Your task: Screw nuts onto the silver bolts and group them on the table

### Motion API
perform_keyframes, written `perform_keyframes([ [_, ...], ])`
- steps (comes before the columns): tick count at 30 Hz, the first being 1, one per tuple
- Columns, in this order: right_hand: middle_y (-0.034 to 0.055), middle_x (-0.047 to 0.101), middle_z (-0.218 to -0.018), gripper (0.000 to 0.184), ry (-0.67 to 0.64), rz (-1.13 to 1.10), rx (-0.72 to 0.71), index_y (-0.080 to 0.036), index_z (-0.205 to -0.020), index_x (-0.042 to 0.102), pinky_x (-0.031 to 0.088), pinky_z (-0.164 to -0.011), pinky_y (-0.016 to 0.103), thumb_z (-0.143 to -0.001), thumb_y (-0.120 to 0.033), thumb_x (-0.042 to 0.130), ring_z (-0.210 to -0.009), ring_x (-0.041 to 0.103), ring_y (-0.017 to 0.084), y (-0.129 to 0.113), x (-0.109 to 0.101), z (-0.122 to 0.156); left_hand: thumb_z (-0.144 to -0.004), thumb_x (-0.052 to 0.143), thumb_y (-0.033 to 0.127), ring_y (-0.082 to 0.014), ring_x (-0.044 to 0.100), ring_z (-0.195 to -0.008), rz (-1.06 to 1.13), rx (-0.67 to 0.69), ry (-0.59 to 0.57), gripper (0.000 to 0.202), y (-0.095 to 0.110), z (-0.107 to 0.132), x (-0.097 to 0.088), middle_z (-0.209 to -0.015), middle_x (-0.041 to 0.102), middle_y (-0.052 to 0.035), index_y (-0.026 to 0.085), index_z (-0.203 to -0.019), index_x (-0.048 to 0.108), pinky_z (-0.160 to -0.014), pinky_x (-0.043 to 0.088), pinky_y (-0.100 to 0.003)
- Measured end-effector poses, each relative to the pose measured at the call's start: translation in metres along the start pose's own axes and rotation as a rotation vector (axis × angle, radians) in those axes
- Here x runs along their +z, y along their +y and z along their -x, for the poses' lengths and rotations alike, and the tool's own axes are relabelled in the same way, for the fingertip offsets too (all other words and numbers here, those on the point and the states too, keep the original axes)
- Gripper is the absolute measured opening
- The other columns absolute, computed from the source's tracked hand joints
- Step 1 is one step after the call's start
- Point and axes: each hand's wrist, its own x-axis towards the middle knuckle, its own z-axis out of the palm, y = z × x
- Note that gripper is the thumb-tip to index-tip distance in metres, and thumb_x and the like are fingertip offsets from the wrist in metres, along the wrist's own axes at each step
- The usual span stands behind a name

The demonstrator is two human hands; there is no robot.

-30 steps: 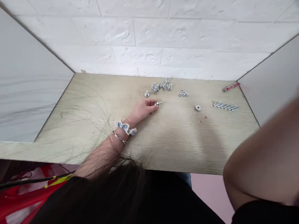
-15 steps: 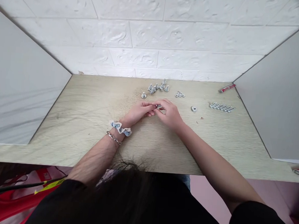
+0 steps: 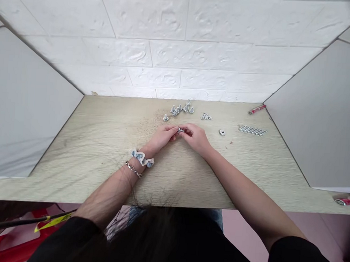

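Observation:
Both my hands meet over the middle of the table, around a small silver bolt (image 3: 180,130). My left hand (image 3: 164,137) pinches its left end between thumb and fingers. My right hand (image 3: 196,138) has its fingertips closed about the other end; the fingers partly hide the bolt. Just beyond my hands stands a bolt with a washer (image 3: 165,117), head down. Behind it is a cluster of similar bolts with washers (image 3: 176,110). A small pile of nuts (image 3: 206,116) lies to the right, and a few flat washers (image 3: 221,132) lie nearer.
A row of loose bolts (image 3: 253,130) lies at the right of the table (image 3: 115,182). One red battery-like cylinder (image 3: 257,109) rests near the back right corner, another (image 3: 348,200) at the front right. A white brick-pattern wall (image 3: 164,53) and grey side panels (image 3: 327,116) enclose the surface.
The whole view has shifted slightly with my head. Between my fingertips, more of the bolt now shows. My hands stay together, both gripping it.

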Motion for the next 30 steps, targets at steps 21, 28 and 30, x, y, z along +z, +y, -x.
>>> perform_keyframes([
  [21, 0.0014, 0.055, -0.072, 0.017, -0.068, 0.154, -0.01, -0.017, -0.078, 0.051, 0.035, -0.063, 0.025, -0.086, -0.023, 0.038, -0.068, 0.049, 0.014, -0.01, -0.003, 0.001, -0.08, 0.054, 0.032, -0.0073, 0.051, -0.056, 0.067, -0.159, -0.099, 0.023, 0.004, 0.0, -0.001, -0.06, 0.06, -0.0012, 0.012, -0.074, 0.064, -0.059, 0.041, -0.02],
  [28, 0.0021, 0.059, -0.081, 0.012, -0.086, 0.106, 0.047, -0.017, -0.088, 0.053, 0.037, -0.064, 0.025, -0.083, -0.024, 0.045, -0.068, 0.05, 0.013, -0.013, -0.002, 0.003, -0.075, 0.061, 0.035, -0.0058, 0.049, -0.053, 0.162, -0.164, -0.092, 0.024, -0.001, -0.003, -0.002, -0.059, 0.059, 0.0001, 0.012, -0.075, 0.066, -0.056, 0.04, -0.018],
  [30, 0.0029, 0.06, -0.085, 0.013, -0.096, 0.096, 0.044, -0.017, -0.092, 0.053, 0.038, -0.066, 0.025, -0.082, -0.022, 0.047, -0.07, 0.051, 0.013, -0.013, -0.001, 0.004, -0.074, 0.061, 0.036, -0.0055, 0.049, -0.053, 0.19, -0.169, -0.091, 0.024, -0.002, -0.003, -0.003, -0.059, 0.058, 0.0005, 0.012, -0.077, 0.066, -0.056, 0.04, -0.018],
])
